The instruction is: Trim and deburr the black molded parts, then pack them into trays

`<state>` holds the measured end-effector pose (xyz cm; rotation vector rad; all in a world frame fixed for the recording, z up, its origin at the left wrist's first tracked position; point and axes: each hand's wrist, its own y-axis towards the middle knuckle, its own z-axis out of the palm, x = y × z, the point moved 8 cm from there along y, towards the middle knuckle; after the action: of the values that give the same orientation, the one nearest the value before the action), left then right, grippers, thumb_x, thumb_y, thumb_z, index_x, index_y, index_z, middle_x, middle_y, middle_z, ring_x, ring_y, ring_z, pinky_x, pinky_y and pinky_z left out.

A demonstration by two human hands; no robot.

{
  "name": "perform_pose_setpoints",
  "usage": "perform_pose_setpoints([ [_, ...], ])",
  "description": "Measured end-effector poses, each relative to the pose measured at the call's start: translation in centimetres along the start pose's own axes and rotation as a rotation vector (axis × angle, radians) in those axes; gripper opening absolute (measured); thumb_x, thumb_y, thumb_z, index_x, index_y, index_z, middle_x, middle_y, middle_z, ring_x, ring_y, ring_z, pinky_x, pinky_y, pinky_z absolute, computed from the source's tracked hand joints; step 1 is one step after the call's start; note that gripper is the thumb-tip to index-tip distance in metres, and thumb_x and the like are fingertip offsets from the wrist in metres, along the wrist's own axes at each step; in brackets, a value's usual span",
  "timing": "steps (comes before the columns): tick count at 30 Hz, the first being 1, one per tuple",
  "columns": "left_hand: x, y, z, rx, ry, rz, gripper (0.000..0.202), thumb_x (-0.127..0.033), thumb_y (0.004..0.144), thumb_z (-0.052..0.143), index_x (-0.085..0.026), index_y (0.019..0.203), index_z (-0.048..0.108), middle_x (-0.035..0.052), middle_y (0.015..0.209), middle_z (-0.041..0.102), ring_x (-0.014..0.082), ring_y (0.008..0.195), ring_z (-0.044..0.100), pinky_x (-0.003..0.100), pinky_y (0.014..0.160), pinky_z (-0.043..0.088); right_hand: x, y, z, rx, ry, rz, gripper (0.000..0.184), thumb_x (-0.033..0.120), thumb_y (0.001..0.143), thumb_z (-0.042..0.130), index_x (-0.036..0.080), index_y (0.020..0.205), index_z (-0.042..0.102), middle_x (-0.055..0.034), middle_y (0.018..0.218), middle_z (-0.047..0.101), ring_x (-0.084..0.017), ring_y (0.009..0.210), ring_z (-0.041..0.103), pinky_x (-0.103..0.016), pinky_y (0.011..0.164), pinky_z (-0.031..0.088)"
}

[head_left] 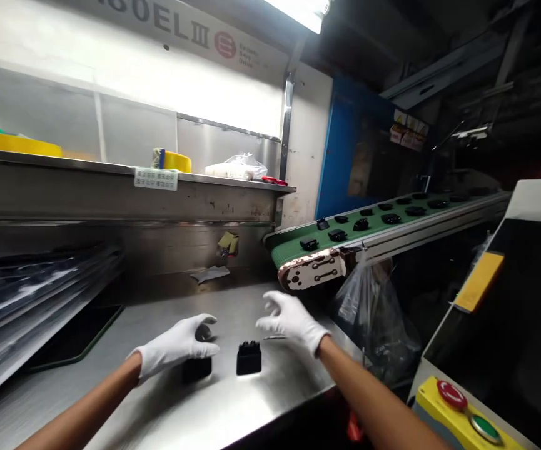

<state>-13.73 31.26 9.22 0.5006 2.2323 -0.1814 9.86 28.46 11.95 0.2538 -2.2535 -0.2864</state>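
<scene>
Both my hands wear white gloves over a steel worktable [167,400]. My left hand [176,345] curls over a black plastic part [197,369] standing on the table, fingers bent around its top. A second black part [249,358] stands free just to the right of it. My right hand [289,320] hovers above the table beyond that part, fingers spread and slightly curled, holding nothing. A green conveyor belt [368,228] carries several more black parts toward the table's far right corner.
A clear plastic bag [368,312] hangs under the conveyor end. A stack of dark trays [30,294] lies at left. A steel shelf [124,169] holds yellow tape rolls and a bag. A yellow button box [462,415] sits at lower right.
</scene>
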Motion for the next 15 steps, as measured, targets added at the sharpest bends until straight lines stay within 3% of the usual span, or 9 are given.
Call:
perform_pose_setpoints([
  [2,-2.1,3.0,-1.7,-0.037,-0.014,0.059,0.058,-0.048,0.068,0.073,-0.017,0.116,0.061,0.0114,0.118,0.067,0.0294,0.109,0.062,0.034,0.092,0.048,1.4,2.9,-7.0,-0.189,-0.107,-0.025,0.028,0.035,0.093,0.056,0.018,0.115,0.059,-0.0058,0.111,0.065,-0.021,0.1,0.063,-0.043,0.09,0.051],
  [4,-5.3,7.1,-2.8,-0.064,-0.032,0.13,0.049,-0.053,0.075,0.065,-0.018,0.109,0.065,0.0088,0.11,0.07,0.0273,0.102,0.063,0.032,0.086,0.049,1.8,6.5,-13.3,-0.353,-0.245,0.042,0.029,0.037,0.095,0.051,0.017,0.115,0.059,-0.0087,0.121,0.06,-0.024,0.111,0.057,-0.049,0.097,0.044],
  [6,-9.3,12.3,-2.8,-0.062,-0.052,0.203,0.044,-0.055,0.078,0.061,-0.018,0.1,0.068,0.0056,0.092,0.072,0.0241,0.085,0.065,0.03,0.074,0.05,1.2,10.2,-16.9,-0.406,-0.367,0.157,0.028,0.035,0.093,0.056,0.015,0.111,0.061,-0.0101,0.121,0.061,-0.026,0.113,0.056,-0.051,0.098,0.043],
  [8,-13.5,18.5,-1.9,-0.061,-0.066,0.265,0.043,-0.055,0.079,0.059,-0.016,0.095,0.069,0.0032,0.08,0.07,0.0213,0.074,0.063,0.029,0.067,0.048,0.1,13.5,-17.5,-0.359,-0.443,0.257,0.022,0.031,0.089,0.063,0.014,0.102,0.064,-0.0086,0.111,0.065,-0.026,0.107,0.06,-0.05,0.094,0.046],
  [11,-19.4,28.4,0.3,-0.071,-0.069,0.317,0.042,-0.053,0.081,0.061,-0.014,0.094,0.069,0.0034,0.08,0.069,0.0215,0.078,0.063,0.032,0.072,0.049,-0.9,16.4,-14.9,-0.264,-0.465,0.297,0.017,0.026,0.089,0.062,0.013,0.099,0.065,-0.0087,0.104,0.068,-0.025,0.103,0.063,-0.049,0.09,0.049],
  [13,-22.8,34.2,1.7,-0.057,-0.069,0.322,0.037,-0.046,0.083,0.063,-0.013,0.099,0.066,0.0049,0.091,0.069,0.022,0.088,0.064,0.037,0.081,0.049,-0.8,16.8,-13.0,-0.193,-0.428,0.271,0.014,0.023,0.093,0.055,0.016,0.097,0.066,-0.0088,0.103,0.069,-0.025,0.101,0.063,-0.048,0.087,0.05],
  [15,-25.7,38.3,2.9,-0.023,-0.079,0.306,0.035,-0.039,0.084,0.065,-0.014,0.109,0.061,0.0066,0.103,0.067,0.0224,0.096,0.063,0.043,0.088,0.049,-0.5,16.0,-12.8,-0.12,-0.342,0.219,0.014,0.026,0.093,0.055,0.018,0.096,0.067,-0.0069,0.102,0.069,-0.022,0.096,0.064,-0.043,0.083,0.053],
])
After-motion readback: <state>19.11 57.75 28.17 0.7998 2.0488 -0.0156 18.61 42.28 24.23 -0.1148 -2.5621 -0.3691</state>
